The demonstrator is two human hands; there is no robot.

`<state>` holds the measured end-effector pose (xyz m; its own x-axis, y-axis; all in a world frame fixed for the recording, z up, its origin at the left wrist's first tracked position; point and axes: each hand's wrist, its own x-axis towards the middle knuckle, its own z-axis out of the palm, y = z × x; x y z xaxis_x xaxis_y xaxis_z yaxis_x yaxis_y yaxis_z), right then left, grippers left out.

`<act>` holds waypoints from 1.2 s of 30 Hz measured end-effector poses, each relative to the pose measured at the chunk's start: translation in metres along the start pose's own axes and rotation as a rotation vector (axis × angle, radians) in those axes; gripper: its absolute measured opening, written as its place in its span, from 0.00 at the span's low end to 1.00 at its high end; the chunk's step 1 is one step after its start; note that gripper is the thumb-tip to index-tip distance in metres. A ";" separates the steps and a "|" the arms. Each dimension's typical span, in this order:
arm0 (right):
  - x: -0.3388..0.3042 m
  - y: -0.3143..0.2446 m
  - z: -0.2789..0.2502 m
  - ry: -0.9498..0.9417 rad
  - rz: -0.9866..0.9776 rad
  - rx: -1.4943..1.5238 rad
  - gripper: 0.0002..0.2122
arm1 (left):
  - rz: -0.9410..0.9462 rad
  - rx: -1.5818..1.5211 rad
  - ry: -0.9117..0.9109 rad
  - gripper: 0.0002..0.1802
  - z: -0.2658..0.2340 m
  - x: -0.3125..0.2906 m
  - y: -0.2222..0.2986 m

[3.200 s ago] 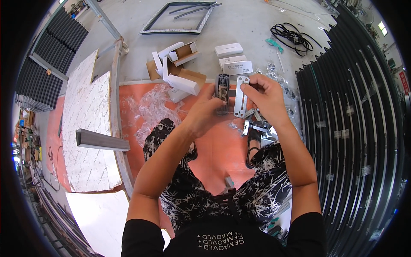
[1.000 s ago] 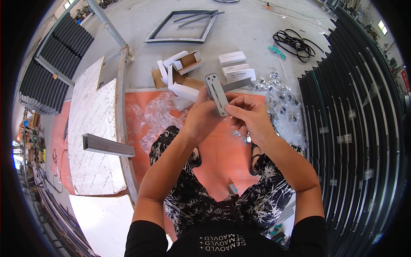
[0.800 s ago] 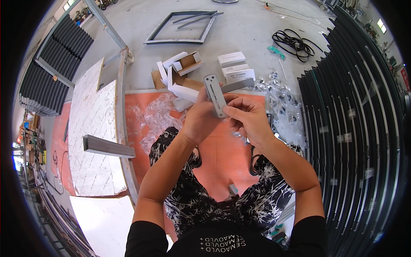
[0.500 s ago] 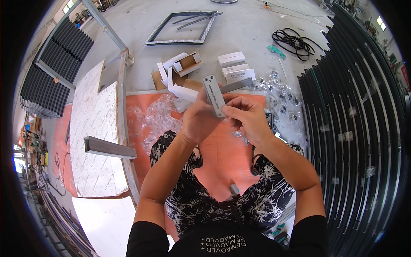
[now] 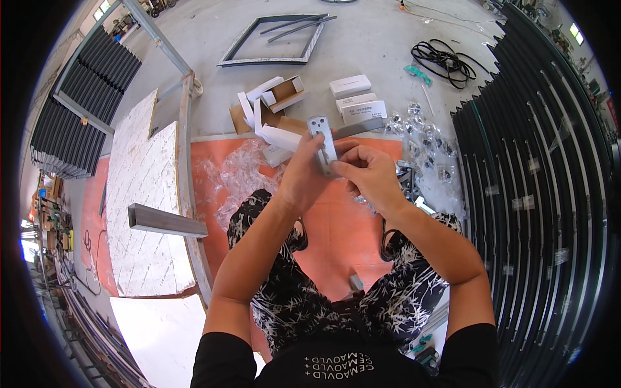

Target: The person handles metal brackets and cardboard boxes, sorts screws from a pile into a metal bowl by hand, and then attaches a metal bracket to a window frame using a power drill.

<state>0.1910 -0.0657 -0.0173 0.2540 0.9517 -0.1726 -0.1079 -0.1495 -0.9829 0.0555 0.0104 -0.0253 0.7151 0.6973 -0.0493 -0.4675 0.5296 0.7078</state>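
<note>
A slim grey metal plate [image 5: 318, 125] with rounded ends and small holes, like a door-handle backplate, is held up in front of me. My left hand [image 5: 302, 173] is closed round its left side, the thumb lying across its face. Against its lower end, my right hand [image 5: 370, 171] has thumb and forefinger pinched together. Whether a small part sits in that pinch is hidden. Beyond the hands, opened white cardboard boxes [image 5: 280, 137] lie at the left and shut white boxes [image 5: 363, 112] at the right, with a grey metal bar [image 5: 362, 127] beside them.
Crumpled clear plastic [image 5: 229, 171] lies on the orange sheet [image 5: 339, 236]. Bagged metal fittings [image 5: 427, 145] are at the right, near a tall stack of black frames [image 5: 524, 213]. A metal tube [image 5: 167, 222] juts from the left bench [image 5: 149, 213]. A black cable [image 5: 446, 61] coils farther off.
The plate has turned slightly in my left hand, and the left thumb now covers part of its face. My right hand has shifted a little toward the left, staying at the lower end.
</note>
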 end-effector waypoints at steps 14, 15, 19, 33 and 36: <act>0.006 0.001 -0.017 -0.196 0.065 -0.026 0.17 | 0.010 -0.073 -0.146 0.21 -0.016 0.004 -0.004; 0.007 0.004 -0.016 -0.198 0.067 -0.028 0.17 | 0.005 -0.067 -0.099 0.21 -0.015 0.004 -0.003; 0.009 0.012 -0.013 -0.298 0.044 -0.110 0.16 | -0.054 -0.099 -0.117 0.20 -0.011 0.001 0.000; -0.001 0.012 0.004 -0.105 -0.203 -0.539 0.12 | -0.108 -0.184 -0.183 0.19 -0.020 0.009 -0.008; -0.002 0.015 0.005 -0.099 -0.270 -0.504 0.11 | -0.110 -0.122 -0.208 0.21 -0.020 0.005 -0.001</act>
<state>0.1839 -0.0685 -0.0315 0.1153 0.9908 0.0712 0.4252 0.0156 -0.9050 0.0488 0.0230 -0.0404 0.8507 0.5246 0.0332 -0.4310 0.6601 0.6153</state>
